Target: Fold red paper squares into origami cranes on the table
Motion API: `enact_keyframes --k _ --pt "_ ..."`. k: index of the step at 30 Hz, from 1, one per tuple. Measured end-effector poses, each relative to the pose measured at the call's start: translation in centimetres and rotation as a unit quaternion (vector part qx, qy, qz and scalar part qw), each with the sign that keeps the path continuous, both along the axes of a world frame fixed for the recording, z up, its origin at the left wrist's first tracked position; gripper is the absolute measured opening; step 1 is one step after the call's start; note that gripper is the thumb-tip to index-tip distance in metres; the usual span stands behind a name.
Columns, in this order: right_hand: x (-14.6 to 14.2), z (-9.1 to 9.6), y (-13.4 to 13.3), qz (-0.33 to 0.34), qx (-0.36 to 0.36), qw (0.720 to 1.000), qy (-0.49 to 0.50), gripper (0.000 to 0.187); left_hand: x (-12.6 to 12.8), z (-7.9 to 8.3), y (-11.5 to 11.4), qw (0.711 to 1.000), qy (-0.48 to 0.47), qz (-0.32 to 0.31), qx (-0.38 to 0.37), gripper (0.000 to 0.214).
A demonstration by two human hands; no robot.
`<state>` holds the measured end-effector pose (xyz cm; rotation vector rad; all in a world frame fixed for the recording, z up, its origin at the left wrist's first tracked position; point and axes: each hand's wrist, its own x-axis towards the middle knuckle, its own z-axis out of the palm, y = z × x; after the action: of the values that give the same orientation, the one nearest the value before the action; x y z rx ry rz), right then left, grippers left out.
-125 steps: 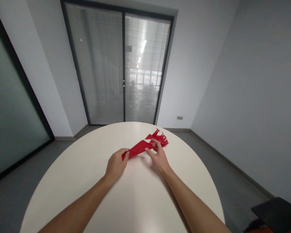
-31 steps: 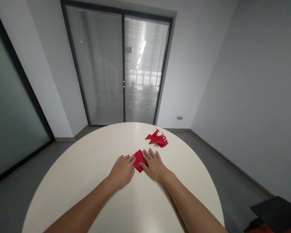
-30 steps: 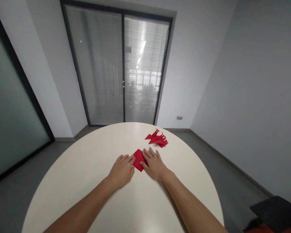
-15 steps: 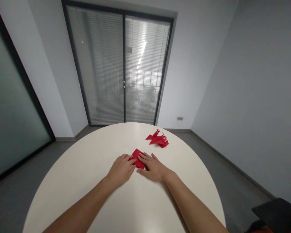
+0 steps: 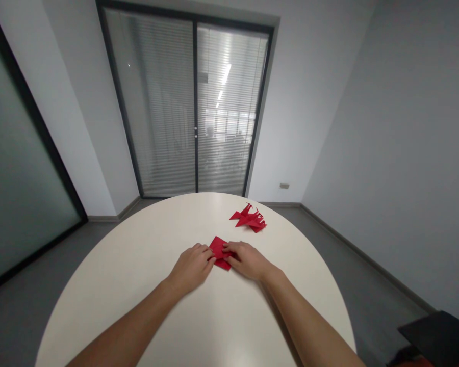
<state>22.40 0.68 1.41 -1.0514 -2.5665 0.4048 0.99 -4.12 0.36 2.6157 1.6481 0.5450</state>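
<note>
Head view, one round table, seen from beside the wearer.

Item: folded paper [image 5: 219,244], red, matt, flat-faced and straight-edged, roughly diamond-shaped where it shows. Fold line across the near part, with a layer beneath showing along the near side. Location: on the table, near its middle, between the two hands. Direction: one corner points away from the wearer, a little to the left; the opposite corner points back, a little to the right. Long axis: as far as I can see, it runs between those two corners, though fingers cover both sides.

Item: left hand [image 5: 192,266], bare. Fingers bent and close together, tips and thumb at the paper's left side; pinching or pressing, I cannot tell.

Item: right hand [image 5: 249,259], bare. Fingers curled, narrow gap to the thumb, tips over the paper's right side; I cannot tell whether they grip it.

Item: red paper figures [image 5: 249,219], a cluster beyond the right hand, sharp-pointed, with thin bent tips; count unclear through overlap.

Item: table [image 5: 214,321], cream-white, smooth, with a soft sheen.

Surroundings: slatted blinds [image 5: 168,117] in dark-framed panels; plain pale wall [image 5: 306,102]; small rectangular wall plate [image 5: 284,186]; grey floor [image 5: 367,265]; black flat-topped object [image 5: 439,334], lower right, partly cut off.
</note>
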Motion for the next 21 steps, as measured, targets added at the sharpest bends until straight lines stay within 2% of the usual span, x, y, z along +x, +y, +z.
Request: enact_keyframes --k 10,21 --pt "0.4 -0.8 1.0 -0.057 0.03 0.998 -0.015 0.024 0.2 0.3 -0.1 1.0 0.001 0.022 -0.012 0.03" --pt "0.2 -0.9 0.8 -0.097 0.011 0.995 -0.01 0.028 -0.5 -0.7 0.2 0.997 -0.032 0.071 -0.029 0.031"
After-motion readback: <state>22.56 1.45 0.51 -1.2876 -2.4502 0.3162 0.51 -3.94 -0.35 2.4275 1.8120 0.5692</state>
